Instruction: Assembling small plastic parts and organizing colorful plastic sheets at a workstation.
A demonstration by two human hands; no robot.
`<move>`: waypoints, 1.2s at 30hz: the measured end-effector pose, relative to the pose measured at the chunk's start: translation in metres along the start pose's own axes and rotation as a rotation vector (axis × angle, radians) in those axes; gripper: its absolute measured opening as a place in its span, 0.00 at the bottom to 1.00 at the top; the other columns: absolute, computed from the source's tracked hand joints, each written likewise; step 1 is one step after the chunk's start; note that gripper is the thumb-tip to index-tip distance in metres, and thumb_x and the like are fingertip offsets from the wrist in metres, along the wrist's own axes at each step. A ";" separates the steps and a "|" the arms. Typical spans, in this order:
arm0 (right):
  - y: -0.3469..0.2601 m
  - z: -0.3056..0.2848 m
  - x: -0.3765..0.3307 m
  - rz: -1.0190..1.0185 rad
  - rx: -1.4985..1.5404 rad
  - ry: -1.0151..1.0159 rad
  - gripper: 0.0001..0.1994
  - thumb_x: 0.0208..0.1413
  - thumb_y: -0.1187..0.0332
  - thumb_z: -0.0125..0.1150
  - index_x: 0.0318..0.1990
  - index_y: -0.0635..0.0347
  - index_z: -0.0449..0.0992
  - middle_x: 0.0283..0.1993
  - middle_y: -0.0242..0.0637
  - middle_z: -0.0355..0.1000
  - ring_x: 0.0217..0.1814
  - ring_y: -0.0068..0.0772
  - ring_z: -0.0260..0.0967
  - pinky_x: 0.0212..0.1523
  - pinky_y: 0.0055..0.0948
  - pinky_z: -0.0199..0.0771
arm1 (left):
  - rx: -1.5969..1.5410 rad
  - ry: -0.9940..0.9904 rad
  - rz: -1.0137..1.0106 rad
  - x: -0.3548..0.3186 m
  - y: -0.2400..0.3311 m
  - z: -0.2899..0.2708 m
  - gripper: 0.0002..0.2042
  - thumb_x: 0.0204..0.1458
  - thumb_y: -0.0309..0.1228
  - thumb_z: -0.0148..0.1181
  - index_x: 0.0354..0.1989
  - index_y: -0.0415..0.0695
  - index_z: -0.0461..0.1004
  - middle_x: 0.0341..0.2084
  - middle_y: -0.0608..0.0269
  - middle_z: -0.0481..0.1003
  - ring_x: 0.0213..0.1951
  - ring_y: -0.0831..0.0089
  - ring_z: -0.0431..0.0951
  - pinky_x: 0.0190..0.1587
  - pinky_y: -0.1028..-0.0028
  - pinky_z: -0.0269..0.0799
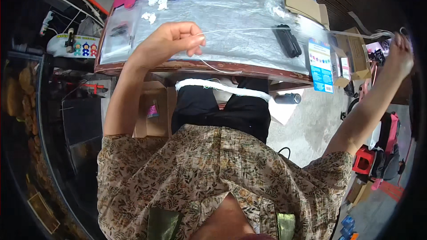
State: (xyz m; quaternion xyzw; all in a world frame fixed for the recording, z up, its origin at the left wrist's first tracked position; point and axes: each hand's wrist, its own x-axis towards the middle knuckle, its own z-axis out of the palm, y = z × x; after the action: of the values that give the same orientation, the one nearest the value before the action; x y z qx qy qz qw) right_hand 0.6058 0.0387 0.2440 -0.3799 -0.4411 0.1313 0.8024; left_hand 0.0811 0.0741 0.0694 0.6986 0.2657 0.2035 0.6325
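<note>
Over the desk [213,11] and out past its right edge, a white thread [240,30] stretches between the left hand [175,40], fingers pinching it, and the right hand [401,58], fingers seemingly closed on it, and slack could snag it on the black object [290,42] near that edge.

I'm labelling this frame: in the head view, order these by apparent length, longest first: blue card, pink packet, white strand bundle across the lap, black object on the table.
1. White strand bundle
2. Blue card
3. Black object
4. Pink packet
True sizes unsure: nearness differs.
</note>
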 end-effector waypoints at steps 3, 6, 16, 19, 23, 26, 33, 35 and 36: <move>0.033 0.054 -0.067 0.256 -0.254 -0.182 0.15 0.68 0.70 0.49 0.53 0.74 0.75 0.54 0.52 0.76 0.56 0.39 0.75 0.53 0.33 0.78 | 0.143 0.038 0.075 0.014 0.026 0.006 0.12 0.66 0.35 0.55 0.39 0.41 0.80 0.26 0.69 0.76 0.33 0.79 0.76 0.42 0.77 0.72; 0.066 0.152 -0.157 0.616 0.038 -0.603 0.14 0.68 0.66 0.51 0.47 0.69 0.78 0.45 0.44 0.78 0.47 0.34 0.75 0.53 0.34 0.74 | 0.453 0.151 0.357 0.039 0.050 0.015 0.12 0.65 0.35 0.56 0.42 0.42 0.83 0.27 0.69 0.77 0.33 0.79 0.76 0.42 0.76 0.72; 0.155 0.159 -0.197 0.488 0.009 -0.629 0.17 0.67 0.63 0.55 0.50 0.69 0.79 0.51 0.45 0.78 0.53 0.35 0.76 0.59 0.39 0.72 | 0.142 0.385 0.225 0.081 0.019 0.005 0.12 0.63 0.34 0.60 0.49 0.43 0.83 0.30 0.68 0.78 0.37 0.79 0.77 0.44 0.76 0.73; 0.181 0.125 -0.231 0.688 -0.443 -0.851 0.15 0.63 0.63 0.60 0.47 0.68 0.81 0.46 0.41 0.81 0.50 0.32 0.77 0.56 0.36 0.72 | 0.099 0.293 -0.030 0.066 -0.045 0.001 0.14 0.60 0.35 0.63 0.49 0.40 0.82 0.36 0.62 0.79 0.37 0.75 0.78 0.43 0.74 0.74; 0.178 0.114 -0.250 0.307 -0.878 -1.041 0.12 0.54 0.68 0.65 0.42 0.68 0.81 0.31 0.46 0.80 0.38 0.41 0.79 0.42 0.37 0.75 | 0.657 0.435 -0.012 0.027 -0.082 -0.018 0.20 0.53 0.33 0.69 0.54 0.39 0.78 0.40 0.55 0.78 0.39 0.70 0.80 0.43 0.72 0.78; 0.185 0.115 -0.258 0.318 -1.001 -0.949 0.14 0.50 0.70 0.67 0.43 0.69 0.80 0.30 0.50 0.78 0.37 0.45 0.79 0.41 0.38 0.76 | 0.699 0.611 -0.033 0.013 -0.091 -0.016 0.24 0.50 0.30 0.70 0.57 0.39 0.75 0.40 0.55 0.78 0.41 0.69 0.80 0.43 0.71 0.79; 0.215 0.175 -0.281 0.246 -0.823 -0.975 0.17 0.48 0.73 0.66 0.46 0.69 0.80 0.31 0.50 0.79 0.36 0.48 0.80 0.40 0.40 0.77 | 0.513 0.651 0.022 0.079 -0.111 -0.007 0.27 0.50 0.24 0.68 0.61 0.39 0.69 0.44 0.55 0.77 0.42 0.66 0.82 0.45 0.68 0.80; 0.219 0.187 -0.277 0.288 -0.778 -1.017 0.17 0.47 0.73 0.66 0.46 0.69 0.80 0.30 0.50 0.78 0.35 0.49 0.79 0.40 0.40 0.77 | 0.468 0.627 -0.010 0.090 -0.110 -0.005 0.25 0.51 0.24 0.67 0.59 0.38 0.69 0.45 0.54 0.76 0.42 0.66 0.82 0.45 0.68 0.80; 0.221 0.191 -0.277 0.339 -0.730 -1.060 0.17 0.47 0.74 0.66 0.46 0.68 0.80 0.30 0.50 0.78 0.34 0.49 0.79 0.39 0.40 0.77 | 0.445 0.613 -0.028 0.093 -0.110 -0.004 0.24 0.52 0.24 0.66 0.58 0.38 0.69 0.46 0.54 0.76 0.42 0.66 0.82 0.45 0.68 0.80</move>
State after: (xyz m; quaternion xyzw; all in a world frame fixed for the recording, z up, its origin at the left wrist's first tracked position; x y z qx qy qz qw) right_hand 0.3198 0.1311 -0.0230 -0.5755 -0.7263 0.2668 0.2647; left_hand 0.1381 0.1425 -0.0444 0.7219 0.4898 0.3318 0.3591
